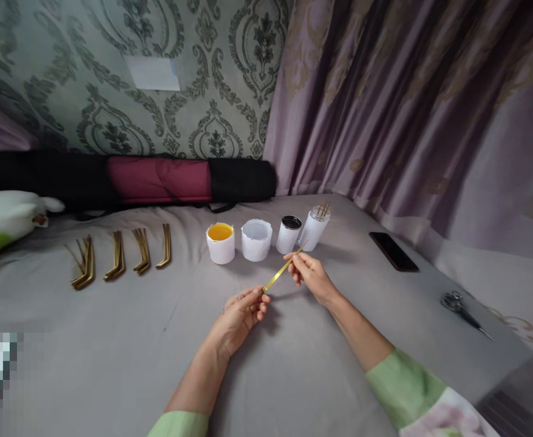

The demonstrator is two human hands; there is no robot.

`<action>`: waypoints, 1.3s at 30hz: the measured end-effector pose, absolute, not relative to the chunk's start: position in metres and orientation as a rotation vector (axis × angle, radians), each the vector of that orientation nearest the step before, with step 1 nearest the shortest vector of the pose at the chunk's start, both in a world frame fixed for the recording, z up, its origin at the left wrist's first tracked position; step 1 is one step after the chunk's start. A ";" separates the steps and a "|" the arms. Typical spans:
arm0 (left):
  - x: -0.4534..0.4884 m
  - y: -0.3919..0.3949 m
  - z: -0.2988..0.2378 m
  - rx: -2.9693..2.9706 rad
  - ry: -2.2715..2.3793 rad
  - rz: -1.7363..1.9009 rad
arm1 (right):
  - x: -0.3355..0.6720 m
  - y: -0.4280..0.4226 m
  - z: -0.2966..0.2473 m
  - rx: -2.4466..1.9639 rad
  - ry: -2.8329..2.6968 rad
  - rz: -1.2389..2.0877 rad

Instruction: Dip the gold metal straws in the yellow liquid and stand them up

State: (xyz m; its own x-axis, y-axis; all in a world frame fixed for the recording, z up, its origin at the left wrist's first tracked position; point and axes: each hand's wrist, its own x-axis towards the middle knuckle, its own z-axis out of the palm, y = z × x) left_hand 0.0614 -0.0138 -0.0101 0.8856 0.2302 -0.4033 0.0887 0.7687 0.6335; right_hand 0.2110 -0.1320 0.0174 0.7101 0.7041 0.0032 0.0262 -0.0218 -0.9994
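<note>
A thin gold strip [276, 277] slants between my hands above the grey sheet. My left hand [243, 309] pinches its lower end. The fingers of my right hand [306, 270] close on its upper part, and a narrow tip sticks out past them. Just beyond stand a white-wrapped tub with yellow-orange contents [221, 250], a second white tub [256, 244], a white cup with a dark inside [288, 238] and a tilted white-wrapped jar [314, 232] with several thin sticks in it. The dark cup and jar are nearest my right hand.
Several bundles of bent gold strips [116, 258] lie at the left. A phone [393, 251] and black scissors [461, 311] lie at the right. A black and maroon roll [157, 179] runs along the wall, beside a plush toy [6, 215]. Curtains [385, 109] hang at the right.
</note>
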 end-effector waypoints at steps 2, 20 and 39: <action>0.061 -0.014 -0.010 0.696 0.487 0.077 | 0.214 -0.133 0.021 -1.504 -0.610 0.574; 0.061 -0.013 -0.006 0.681 0.501 0.082 | 0.230 -0.144 0.039 -1.527 -0.520 0.387; 0.060 -0.008 -0.004 0.615 0.544 0.110 | 0.248 -0.167 0.064 -1.505 -0.440 0.272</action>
State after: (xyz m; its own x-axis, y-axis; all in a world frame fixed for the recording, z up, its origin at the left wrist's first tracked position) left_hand 0.0598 -0.0078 -0.0040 0.8545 0.2563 -0.4519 0.0599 0.8155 0.5757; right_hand 0.2480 -0.1670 0.0643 0.8921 0.4380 0.1113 0.0960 0.0570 -0.9937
